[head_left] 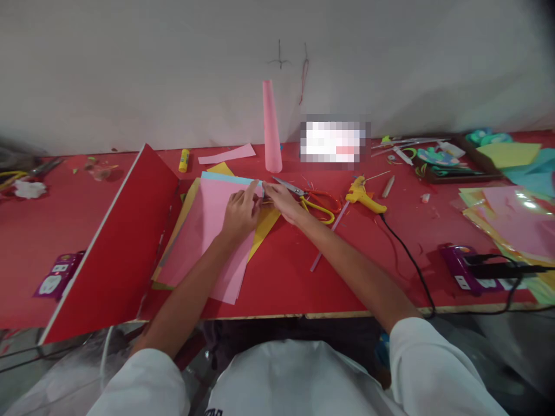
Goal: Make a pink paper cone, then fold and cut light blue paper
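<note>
Sheets of pink paper (pixel 217 208) lie stacked on the red table, with light blue paper (pixel 229 178) and yellow paper (pixel 265 225) showing from under them. My left hand (pixel 243 212) is at the stack's upper right corner, index finger stretched forward and the other fingers curled against the pink paper. My right hand (pixel 281 199) meets it from the right, its fingertips together at the same corner. The thin gap between the hands is partly hidden. Scissors (pixel 310 196) with red and yellow handles lie open just right of my right hand.
A pink paper cone (pixel 272 133) stands behind the hands, near a pink strip (pixel 228 153) and a glue stick (pixel 184 160). A red board (pixel 117 242) leans at left. A yellow glue gun (pixel 364 195) trails a cable. A tray (pixel 468 162) and power strip (pixel 472 268) are at right.
</note>
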The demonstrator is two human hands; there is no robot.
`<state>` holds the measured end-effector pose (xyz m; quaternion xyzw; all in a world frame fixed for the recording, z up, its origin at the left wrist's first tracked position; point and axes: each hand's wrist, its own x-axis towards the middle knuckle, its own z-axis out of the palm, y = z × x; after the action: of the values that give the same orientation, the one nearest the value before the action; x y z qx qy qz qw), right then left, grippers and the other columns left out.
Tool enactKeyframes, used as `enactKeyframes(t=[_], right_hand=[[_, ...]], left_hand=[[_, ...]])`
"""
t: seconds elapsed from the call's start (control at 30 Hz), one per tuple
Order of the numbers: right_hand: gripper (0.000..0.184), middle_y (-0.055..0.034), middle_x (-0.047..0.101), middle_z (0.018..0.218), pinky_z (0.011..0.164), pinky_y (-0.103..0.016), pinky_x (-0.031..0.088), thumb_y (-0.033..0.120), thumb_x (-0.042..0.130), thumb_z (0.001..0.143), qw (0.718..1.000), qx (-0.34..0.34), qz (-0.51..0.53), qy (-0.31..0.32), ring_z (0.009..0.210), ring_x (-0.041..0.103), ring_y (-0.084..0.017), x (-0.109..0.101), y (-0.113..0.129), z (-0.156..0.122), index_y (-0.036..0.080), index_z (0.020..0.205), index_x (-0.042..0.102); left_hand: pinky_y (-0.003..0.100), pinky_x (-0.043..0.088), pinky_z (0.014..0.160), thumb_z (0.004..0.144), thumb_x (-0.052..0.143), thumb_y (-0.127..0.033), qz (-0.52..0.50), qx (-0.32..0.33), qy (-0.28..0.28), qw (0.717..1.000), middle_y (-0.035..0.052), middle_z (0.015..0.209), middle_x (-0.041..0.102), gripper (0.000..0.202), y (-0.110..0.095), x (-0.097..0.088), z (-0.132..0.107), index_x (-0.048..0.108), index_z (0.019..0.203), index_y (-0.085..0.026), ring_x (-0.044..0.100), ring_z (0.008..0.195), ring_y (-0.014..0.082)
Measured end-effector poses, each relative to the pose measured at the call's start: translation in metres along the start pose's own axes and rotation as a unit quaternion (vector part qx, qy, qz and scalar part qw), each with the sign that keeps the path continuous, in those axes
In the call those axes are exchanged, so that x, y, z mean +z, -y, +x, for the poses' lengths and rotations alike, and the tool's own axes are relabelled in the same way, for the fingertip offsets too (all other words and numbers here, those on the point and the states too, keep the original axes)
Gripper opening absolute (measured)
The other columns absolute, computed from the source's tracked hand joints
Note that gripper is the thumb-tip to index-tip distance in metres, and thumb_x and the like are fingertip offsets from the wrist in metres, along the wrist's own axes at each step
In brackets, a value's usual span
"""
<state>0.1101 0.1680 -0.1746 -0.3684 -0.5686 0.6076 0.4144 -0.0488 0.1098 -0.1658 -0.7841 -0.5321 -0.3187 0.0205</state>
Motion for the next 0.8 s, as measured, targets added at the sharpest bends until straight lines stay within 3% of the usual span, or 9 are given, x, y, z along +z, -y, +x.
enactKeyframes(t=[0.17,0.37,0.5,0.63,0.8], right_hand=[[0.043,-0.0004,0.06,0.074,0.074,-0.032,0.056,0.061,0.07,0.087,0.999,-0.013,0.009,-0.031,0.085,0.064,-0.021,-0.003,-0.012,0.002,0.023,0.074,0.056],[0.034,0.0005,0.063,0.076,0.072,-0.034,0.059,0.056,0.073,0.083,0.996,-0.002,0.082,-0.026,0.072,0.063,-0.019,-0.003,-0.017,0.0,0.024,0.082,0.063],[0.023,0.0002,0.062,0.077,0.071,-0.032,0.059,0.044,0.065,0.088,0.998,-0.04,0.035,-0.038,0.076,0.063,-0.019,-0.006,-0.021,0.0,0.024,0.079,0.061],[0.018,-0.0006,0.063,0.08,0.075,-0.034,0.061,0.038,0.059,0.093,0.998,-0.048,-0.025,-0.038,0.079,0.065,-0.02,-0.005,-0.021,-0.001,0.024,0.081,0.061],[0.02,-0.0014,0.061,0.079,0.075,-0.034,0.061,0.039,0.055,0.094,0.993,-0.076,-0.084,-0.041,0.079,0.065,-0.021,-0.004,-0.017,-0.005,0.025,0.08,0.058]], left_hand=[[0.043,0.054,0.099,0.109,0.042,-0.032,-0.027,-0.018,-0.01,0.999,0.0115,0.118,0.078,0.043,0.003,0.002,0.0,0.053,0.149,-0.019,0.072,0.108,0.0262],[0.05,0.039,0.124,0.105,0.051,-0.032,0.0,0.028,-0.006,1.0,0.0161,0.149,0.065,0.045,0.006,0.001,0.002,0.057,0.147,-0.018,0.058,0.141,0.0297],[0.053,0.023,0.134,0.101,0.057,-0.032,0.016,0.035,0.028,0.999,0.0137,0.162,0.055,0.058,0.007,0.002,0.002,0.047,0.157,-0.021,0.048,0.153,0.0283],[0.057,0.016,0.135,0.097,0.056,-0.025,0.031,0.026,0.042,0.998,0.0137,0.17,0.044,0.068,0.005,-0.001,0.003,0.04,0.163,-0.021,0.036,0.161,0.0292],[0.059,0.015,0.135,0.095,0.058,-0.024,0.023,0.012,0.044,0.999,0.0156,0.164,0.051,0.067,0.005,-0.003,0.004,0.042,0.16,-0.022,0.038,0.16,0.0309]])
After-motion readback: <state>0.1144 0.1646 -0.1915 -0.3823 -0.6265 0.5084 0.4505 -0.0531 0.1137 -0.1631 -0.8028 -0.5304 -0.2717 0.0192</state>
